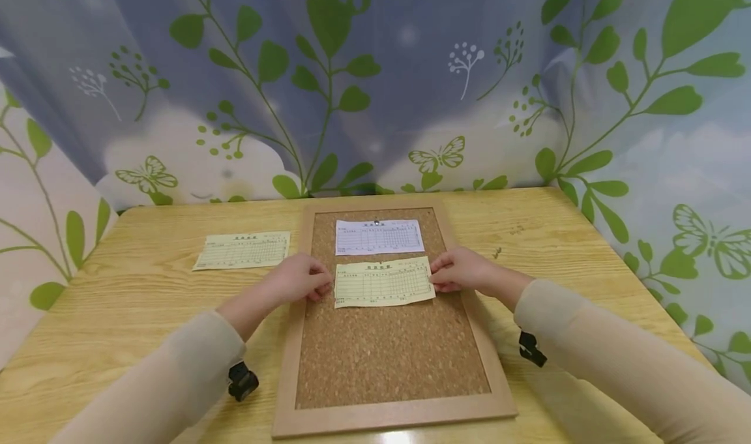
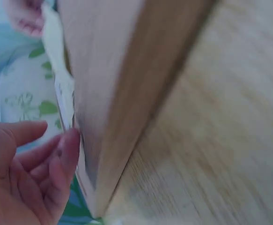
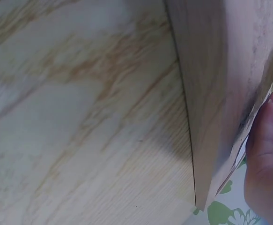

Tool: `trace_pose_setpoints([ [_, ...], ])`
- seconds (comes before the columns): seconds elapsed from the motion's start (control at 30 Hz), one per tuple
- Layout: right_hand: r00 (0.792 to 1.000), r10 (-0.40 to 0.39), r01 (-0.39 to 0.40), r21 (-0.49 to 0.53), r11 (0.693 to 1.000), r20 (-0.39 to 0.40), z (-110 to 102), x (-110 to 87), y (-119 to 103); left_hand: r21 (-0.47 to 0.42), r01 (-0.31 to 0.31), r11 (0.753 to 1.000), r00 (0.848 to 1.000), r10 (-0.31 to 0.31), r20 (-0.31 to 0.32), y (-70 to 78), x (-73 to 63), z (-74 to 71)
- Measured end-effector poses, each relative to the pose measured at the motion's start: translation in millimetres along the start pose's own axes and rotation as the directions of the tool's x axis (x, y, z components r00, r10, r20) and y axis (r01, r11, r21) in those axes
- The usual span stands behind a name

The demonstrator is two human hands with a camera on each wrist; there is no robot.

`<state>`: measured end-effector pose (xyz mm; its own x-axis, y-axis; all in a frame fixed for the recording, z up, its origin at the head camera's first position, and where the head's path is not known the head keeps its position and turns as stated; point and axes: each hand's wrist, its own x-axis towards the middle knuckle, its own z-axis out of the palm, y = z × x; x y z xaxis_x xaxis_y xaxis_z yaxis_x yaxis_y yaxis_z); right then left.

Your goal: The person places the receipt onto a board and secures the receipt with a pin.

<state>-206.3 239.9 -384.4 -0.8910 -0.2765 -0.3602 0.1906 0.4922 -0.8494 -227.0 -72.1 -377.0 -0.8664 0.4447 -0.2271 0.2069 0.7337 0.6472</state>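
Observation:
A framed cork board (image 1: 387, 359) lies on the table with two printed form slips on it. The upper one is a pale lilac slip (image 1: 379, 242) with a small pin at its top edge. Just below is a yellow slip (image 1: 384, 287), with what looks like a pin at its top middle. My right hand (image 1: 463, 271) pinches the yellow slip's right edge between thumb and finger. At its left edge is my left hand (image 1: 299, 278), fingers loosely bent; in the left wrist view the thumb (image 2: 31, 131) stands apart from the fingers and nothing is pinched.
Another yellow slip (image 1: 243, 250) lies on the wooden table (image 1: 158, 287) left of the board. Small dark bits, perhaps pins (image 1: 497, 253), lie right of the board. A leaf-patterned curtain (image 1: 405, 105) hangs behind the table.

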Motion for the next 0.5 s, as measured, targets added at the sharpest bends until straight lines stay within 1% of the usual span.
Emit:
trace_pose_setpoints([
  [0.03, 1.0, 0.0, 0.0, -0.002, 1.0, 0.0, 0, -0.1, 0, 0.096, -0.03, 0.995, 0.999, 0.033, -0.026, 2.1, -2.8, 1.3],
  [0.07, 1.0, -0.006, 0.006, -0.005, 1.0, 0.004, 0, -0.8, -1, 0.199, -0.067, 0.978, 0.996, 0.077, -0.042, 4.2, -5.8, 3.1],
  [0.1, 1.0, -0.007, 0.007, -0.005, 1.0, 0.005, 0, -1.1, -1, 0.291, -0.103, 0.951, 0.991, 0.123, -0.05, 6.3, -8.8, 5.3],
  [0.13, 1.0, -0.004, 0.004, -0.007, 1.0, 0.004, 0, -1.3, -1, 0.376, -0.149, 0.915, 0.983, 0.178, -0.046, 7.6, -11.5, 7.8],
  [0.17, 1.0, -0.004, 0.004, -0.008, 1.0, 0.006, 1, -1.5, -1, 0.442, -0.192, 0.876, 0.972, 0.232, -0.037, 8.7, -14.0, 10.3],
  [0.2, 1.0, -0.004, 0.004, -0.009, 1.0, 0.007, 1, -1.4, -1, 0.486, -0.24, 0.84, 0.959, 0.282, -0.013, 9.3, -16.3, 12.6],
  [0.27, 1.0, -0.004, 0.004, -0.013, 1.0, 0.008, 1, -2.0, -1, 0.539, -0.33, 0.775, 0.929, 0.367, 0.041, 9.5, -19.9, 16.5],
  [0.33, 1.0, 0.002, -0.002, -0.017, 1.0, 0.007, 2, -2.1, -1, 0.563, -0.387, 0.73, 0.908, 0.41, 0.093, 8.5, -22.5, 18.9],
  [0.4, 1.0, 0.005, -0.005, -0.015, 1.0, 0.003, 2, -2.0, -1, 0.564, -0.42, 0.711, 0.896, 0.423, 0.135, 7.6, -24.6, 19.9],
  [0.47, 1.0, 0.008, -0.008, -0.013, 1.0, 0.002, 2, -1.8, -2, 0.557, -0.43, 0.711, 0.896, 0.411, 0.167, 6.5, -26.0, 20.6],
  [0.5, 1.0, 0.008, -0.008, -0.015, 1.0, 0.002, 2, -1.5, -2, 0.55, -0.427, 0.718, 0.9, 0.396, 0.182, 6.2, -26.6, 20.6],
])
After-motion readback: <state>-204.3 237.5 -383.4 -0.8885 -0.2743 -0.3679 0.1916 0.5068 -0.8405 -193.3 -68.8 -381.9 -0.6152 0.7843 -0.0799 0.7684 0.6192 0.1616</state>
